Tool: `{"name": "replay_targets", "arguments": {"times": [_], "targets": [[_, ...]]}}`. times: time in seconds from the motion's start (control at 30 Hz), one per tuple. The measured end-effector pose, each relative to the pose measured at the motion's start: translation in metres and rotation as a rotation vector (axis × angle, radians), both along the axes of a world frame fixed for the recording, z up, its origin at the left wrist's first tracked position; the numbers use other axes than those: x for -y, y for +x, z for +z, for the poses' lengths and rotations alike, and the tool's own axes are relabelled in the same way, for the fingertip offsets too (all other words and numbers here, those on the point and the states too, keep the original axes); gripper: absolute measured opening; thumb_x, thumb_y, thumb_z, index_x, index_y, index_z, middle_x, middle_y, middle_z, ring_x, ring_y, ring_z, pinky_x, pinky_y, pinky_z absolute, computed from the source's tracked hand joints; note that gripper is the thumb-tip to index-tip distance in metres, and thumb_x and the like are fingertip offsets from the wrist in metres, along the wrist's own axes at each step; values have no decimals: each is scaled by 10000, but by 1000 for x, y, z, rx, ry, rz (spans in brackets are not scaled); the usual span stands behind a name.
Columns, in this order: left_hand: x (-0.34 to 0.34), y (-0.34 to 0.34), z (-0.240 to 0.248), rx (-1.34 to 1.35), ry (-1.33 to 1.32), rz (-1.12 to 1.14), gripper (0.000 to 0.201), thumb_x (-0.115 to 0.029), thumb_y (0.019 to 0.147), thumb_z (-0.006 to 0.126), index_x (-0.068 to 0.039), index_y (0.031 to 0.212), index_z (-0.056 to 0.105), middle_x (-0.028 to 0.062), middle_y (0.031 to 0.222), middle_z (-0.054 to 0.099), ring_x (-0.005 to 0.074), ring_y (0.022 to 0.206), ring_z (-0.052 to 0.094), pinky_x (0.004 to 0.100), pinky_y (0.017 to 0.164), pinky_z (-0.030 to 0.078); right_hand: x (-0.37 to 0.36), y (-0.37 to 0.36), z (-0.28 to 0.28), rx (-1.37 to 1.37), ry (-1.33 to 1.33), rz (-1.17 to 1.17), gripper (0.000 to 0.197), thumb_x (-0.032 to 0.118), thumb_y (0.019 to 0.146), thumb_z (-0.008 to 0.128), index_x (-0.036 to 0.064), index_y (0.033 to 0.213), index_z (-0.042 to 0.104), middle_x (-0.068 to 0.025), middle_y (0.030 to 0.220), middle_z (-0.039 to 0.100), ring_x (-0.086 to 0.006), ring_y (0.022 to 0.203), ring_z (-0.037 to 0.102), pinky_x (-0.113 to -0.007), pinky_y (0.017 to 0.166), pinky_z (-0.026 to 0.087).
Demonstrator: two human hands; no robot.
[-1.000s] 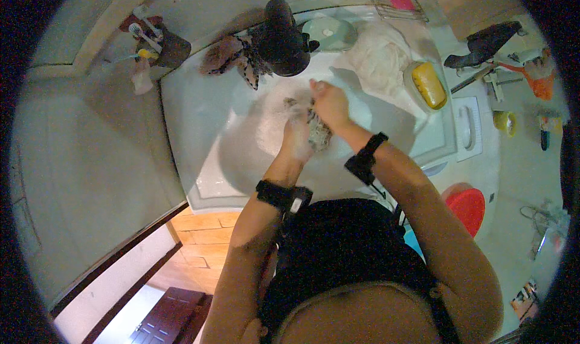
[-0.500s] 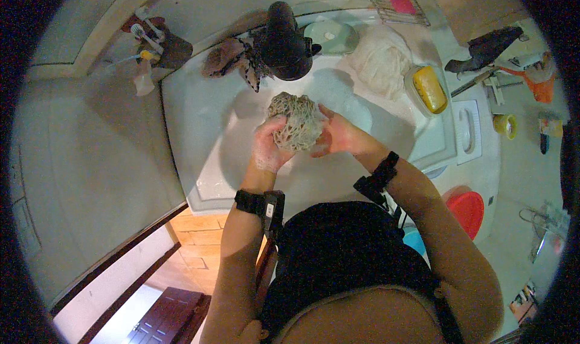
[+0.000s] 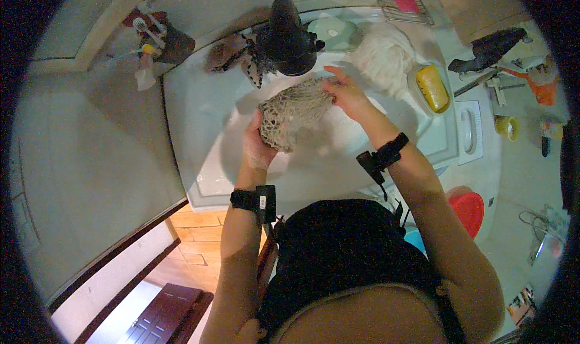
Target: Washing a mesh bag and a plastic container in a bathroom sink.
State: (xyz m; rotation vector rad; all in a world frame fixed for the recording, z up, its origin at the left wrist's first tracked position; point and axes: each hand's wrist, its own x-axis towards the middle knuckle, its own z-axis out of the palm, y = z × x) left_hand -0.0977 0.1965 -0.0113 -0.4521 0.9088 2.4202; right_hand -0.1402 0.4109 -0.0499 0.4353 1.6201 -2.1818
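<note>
1. My left hand (image 3: 261, 143) grips the lower end of one mesh cloth (image 3: 293, 112), centre frame over the sink (image 3: 199, 108); soapy fingers could let it slip.
2. My right hand (image 3: 343, 90) pinches its upper end; overstretching could tear it.
3. One yellow soap bar (image 3: 433, 87), upper right.

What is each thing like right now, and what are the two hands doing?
Net cloth: stretched out above the basin, held at both ends.
Left hand: grip shut on the cloth's lower end, sudsy.
Right hand: grip shut on its upper end.
Sink basin: white, wet.
Yellow soap: lying in its dish.
</note>
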Motion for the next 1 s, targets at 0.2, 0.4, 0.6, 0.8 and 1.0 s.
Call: {"name": "replay_targets", "arguments": {"times": [0.2,0.4,0.6,0.8,1.0], "targets": [[-28,-10,-49,148,-2,21,381,-349,859,340,-49,1062,459,90,1013,527,224,926,507,374,793,419,47,40,12,-563,344,-31,294,173,765,547,99,1045,492,-55,879,535,-135,717,522,-266,597,427],[-58,21,-138,55,481,-247,278,-333,833,378,-107,941,496,55,895,533,206,788,507,352,697,428,64,27,-1,-461,1191,246,267,225,756,506,72,973,534,-173,923,558,-335,796,549,-398,596,442],[-46,20,-91,212,378,121,338,-351,859,334,-86,1054,412,79,962,511,213,855,506,343,702,441,97,64,8,-578,999,134,219,204,767,467,-7,770,528,-185,682,553,-349,630,531,-439,580,415],[-61,4,-24,-124,-258,-108,368,-305,854,396,-49,1118,420,80,1044,507,201,934,491,321,801,406,1,20,-90,-444,1252,149,185,163,755,485,3,832,536,-164,726,565,-328,656,540,-394,612,434],[-1,-4,15,-358,-389,-216,444,-351,837,434,9,1097,445,77,1053,505,150,933,489,261,803,390,-18,45,-29,-44,408,308,246,176,770,517,5,946,511,-121,924,541,-242,818,527,-332,690,439]]}}
